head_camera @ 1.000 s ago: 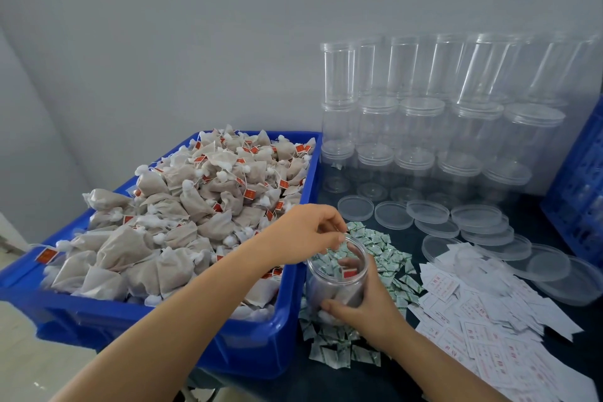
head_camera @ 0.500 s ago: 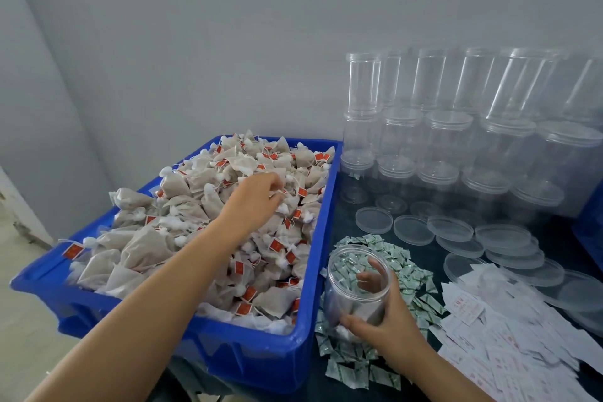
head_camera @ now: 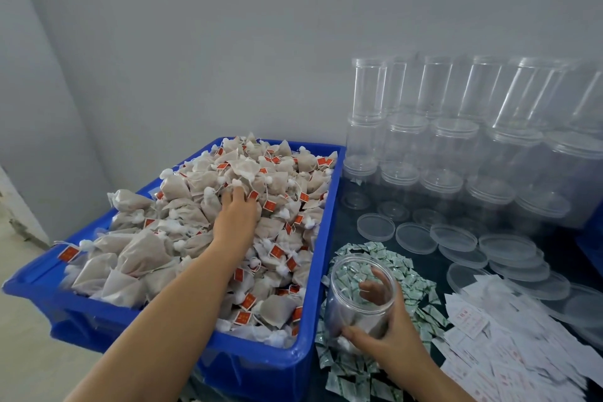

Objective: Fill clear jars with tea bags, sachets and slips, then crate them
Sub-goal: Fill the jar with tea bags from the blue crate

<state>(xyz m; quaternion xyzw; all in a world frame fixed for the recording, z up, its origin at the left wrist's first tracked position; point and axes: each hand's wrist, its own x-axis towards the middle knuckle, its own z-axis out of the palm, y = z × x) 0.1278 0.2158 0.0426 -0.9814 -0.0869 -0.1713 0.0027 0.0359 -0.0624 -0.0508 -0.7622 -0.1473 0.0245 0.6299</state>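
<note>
Here, left hand [head_camera: 235, 217]: reaches deep into the heap of tea bags [head_camera: 208, 232], palm down, fingertips buried among them near the top of the pile; whether it has one pinched yet I cannot tell, since the fingers are hidden in the bags.
Right hand [head_camera: 385, 333]: wraps the clear jar [head_camera: 357, 295] from the near side, thumb across the lower wall and fingers curled round the far wall, seen through the plastic.
Jar: stands open-mouthed, tilted a little toward the bin, on the scatter of green sachets [head_camera: 404, 274] just right of the bin wall; it seems to hold only a little so far.
Blue bin [head_camera: 321, 258]: heaped above its rim with tea bags, their red tags and strings tangled across each other.
Slips [head_camera: 496, 346]: white papers spread on the dark counter [head_camera: 346, 228] at right, overlapping the sachets' edge.
Lids [head_camera: 414, 237]: clear discs lying flat in a row behind the sachets.
Empty jars [head_camera: 450, 143]: stacked in tiers against the wall.
Risk, strings: likely the lifted bag drags neighbours by a tangled string, spilling them over the bin rim.
Risk, jar: light and resting on loose sachets, it may slide or tip if the hold slackens.
Risk, count: an extra clinging bag could enter unnoticed.
</note>
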